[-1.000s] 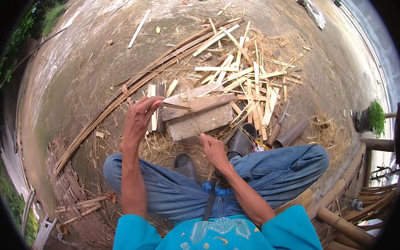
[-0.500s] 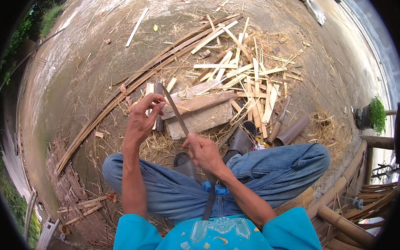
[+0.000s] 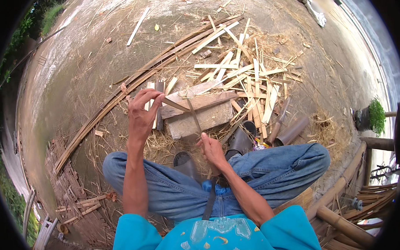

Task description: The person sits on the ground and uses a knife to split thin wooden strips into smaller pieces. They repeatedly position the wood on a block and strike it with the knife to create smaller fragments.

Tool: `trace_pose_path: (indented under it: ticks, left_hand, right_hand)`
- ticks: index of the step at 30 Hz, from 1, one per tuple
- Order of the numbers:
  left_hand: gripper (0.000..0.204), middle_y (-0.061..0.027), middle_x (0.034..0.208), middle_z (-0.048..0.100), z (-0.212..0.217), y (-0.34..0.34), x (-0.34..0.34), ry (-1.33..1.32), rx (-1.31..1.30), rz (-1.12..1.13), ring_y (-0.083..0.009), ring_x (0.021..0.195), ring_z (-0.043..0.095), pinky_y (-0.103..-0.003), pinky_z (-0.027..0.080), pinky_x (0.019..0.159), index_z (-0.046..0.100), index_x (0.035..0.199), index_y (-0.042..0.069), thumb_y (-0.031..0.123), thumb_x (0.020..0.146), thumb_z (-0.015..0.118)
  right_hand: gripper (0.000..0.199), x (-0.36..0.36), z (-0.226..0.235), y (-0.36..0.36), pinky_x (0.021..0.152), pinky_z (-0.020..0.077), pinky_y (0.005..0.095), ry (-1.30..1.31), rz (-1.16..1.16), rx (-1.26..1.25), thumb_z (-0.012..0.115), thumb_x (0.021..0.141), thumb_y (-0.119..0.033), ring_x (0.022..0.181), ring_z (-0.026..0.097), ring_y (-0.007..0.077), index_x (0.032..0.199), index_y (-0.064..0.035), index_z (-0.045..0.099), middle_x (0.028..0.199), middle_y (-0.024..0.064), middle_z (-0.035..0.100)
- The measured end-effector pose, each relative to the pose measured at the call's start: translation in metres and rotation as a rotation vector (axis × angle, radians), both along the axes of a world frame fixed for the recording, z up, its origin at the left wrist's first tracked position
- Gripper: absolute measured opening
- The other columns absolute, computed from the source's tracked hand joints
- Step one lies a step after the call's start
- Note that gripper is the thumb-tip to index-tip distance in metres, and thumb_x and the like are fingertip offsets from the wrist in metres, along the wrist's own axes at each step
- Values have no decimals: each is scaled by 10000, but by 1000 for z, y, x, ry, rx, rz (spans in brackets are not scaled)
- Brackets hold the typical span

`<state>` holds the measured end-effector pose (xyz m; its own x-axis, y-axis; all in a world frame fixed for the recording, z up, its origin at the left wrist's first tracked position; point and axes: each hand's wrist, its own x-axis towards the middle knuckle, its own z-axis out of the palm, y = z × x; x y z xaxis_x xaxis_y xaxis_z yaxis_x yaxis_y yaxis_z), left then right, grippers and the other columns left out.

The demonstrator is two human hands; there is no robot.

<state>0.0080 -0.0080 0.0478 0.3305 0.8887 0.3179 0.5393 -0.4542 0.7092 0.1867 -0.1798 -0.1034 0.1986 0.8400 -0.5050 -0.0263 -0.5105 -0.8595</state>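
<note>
My left hand (image 3: pixel 143 109) pinches one end of a thin bamboo strip (image 3: pixel 176 105) between thumb and fingers. The strip points right, its far end at the blade of a long narrow knife (image 3: pixel 193 113). My right hand (image 3: pixel 211 148) is wrapped round the lower part of that knife, whose blade points up and away from me. Whether the blade touches the strip I cannot tell. Just beyond the hands, a wooden plank (image 3: pixel 214 100) lies on a stone block (image 3: pixel 202 121).
Beyond the block, pale split bamboo pieces (image 3: pixel 256 89) lie heaped. Long brown strips (image 3: pixel 144 72) curve along the left. Two dark bamboo lengths, one a half tube (image 3: pixel 292 130), lie by my right knee. Dark sandals (image 3: pixel 241 142) sit before my crossed legs. A bamboo frame (image 3: pixel 338 191) stands at right.
My right hand and the knife have shifted a little to the right. My left hand has turned, and the bamboo strip now shows clearly, reaching right toward the blade.
</note>
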Motion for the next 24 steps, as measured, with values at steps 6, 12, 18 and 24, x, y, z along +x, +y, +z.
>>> trace_pose_path:
  ticks: [6,12,18,24]
  left_hand:
    - [209,-73,735,749,-16,-8,6,-69,-148,322,-127,643,704,-313,534,591,723,872,0,165,999,703]
    - [215,-97,725,744,-25,-9,7,-157,-167,369,-152,670,748,-288,551,558,697,856,-13,143,1004,690]
    - [221,-105,741,755,-29,-7,8,-200,-158,330,-164,703,768,-283,579,579,681,840,-31,121,1000,687]
    - [230,-100,756,763,-25,-9,7,-147,-181,355,-153,698,761,-274,553,599,717,896,-37,160,1009,689]
  right_hand:
    - [614,-40,53,14,451,467,321,77,48,97,362,1120,-522,479,576,128,945,5,625,602,33,551]
    - [521,-65,17,3,416,388,279,59,-75,155,431,1123,-443,456,499,94,931,2,623,608,23,519]
    - [522,-70,-10,-7,451,395,319,-288,-103,473,436,1123,-425,450,473,113,872,-6,620,584,31,501]
    - [603,-57,-8,-12,619,478,443,-228,8,212,389,1122,-478,621,609,365,909,27,642,645,195,583]
